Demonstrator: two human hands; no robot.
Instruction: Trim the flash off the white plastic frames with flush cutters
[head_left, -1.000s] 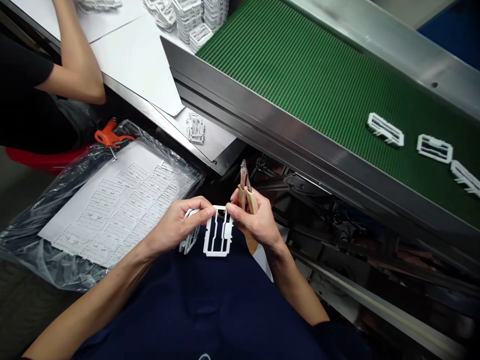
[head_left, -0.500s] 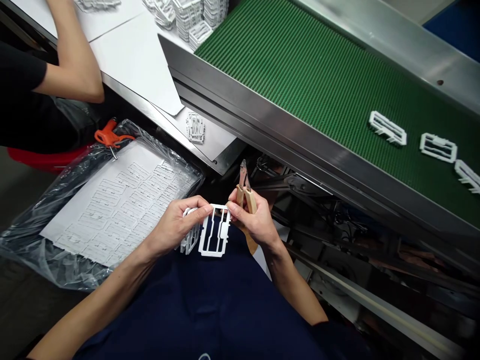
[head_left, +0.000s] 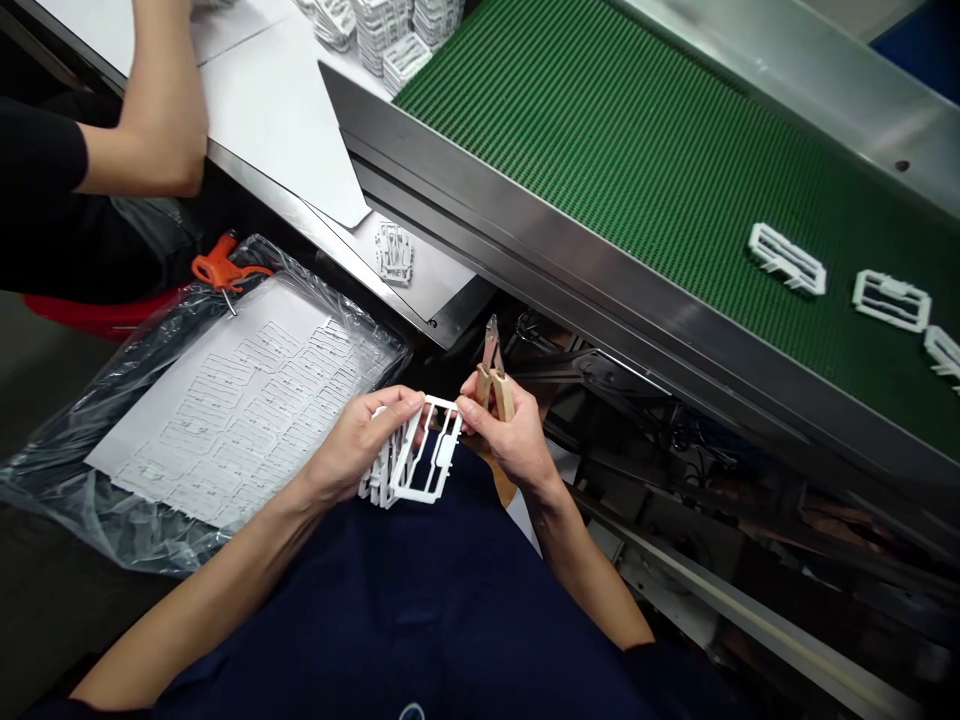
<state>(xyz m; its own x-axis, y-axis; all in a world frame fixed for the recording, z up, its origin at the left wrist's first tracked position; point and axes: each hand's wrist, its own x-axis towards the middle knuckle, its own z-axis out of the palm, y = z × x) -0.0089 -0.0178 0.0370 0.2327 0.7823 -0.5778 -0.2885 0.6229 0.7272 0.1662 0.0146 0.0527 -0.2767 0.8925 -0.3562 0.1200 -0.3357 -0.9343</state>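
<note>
white frame (head_left: 445, 452): lower end swung toward seven o'clock
my left hand (head_left: 349, 440): clamped on frame and stack (head_left: 381, 468)
my right hand (head_left: 517, 430): clamped on frame, cutters (head_left: 491, 352)

Can read no text, label, brand, number or sign anywhere. Can make out only a pale curved mark (head_left: 411, 706) on the navy shirt (head_left: 405, 620), cut off and too partial to decipher.

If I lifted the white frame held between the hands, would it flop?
The white frame likely feels stiff: it looks straight, though held by one end. It's probably light, being mostly gaps. Being thin, it might snap if bent.
</note>
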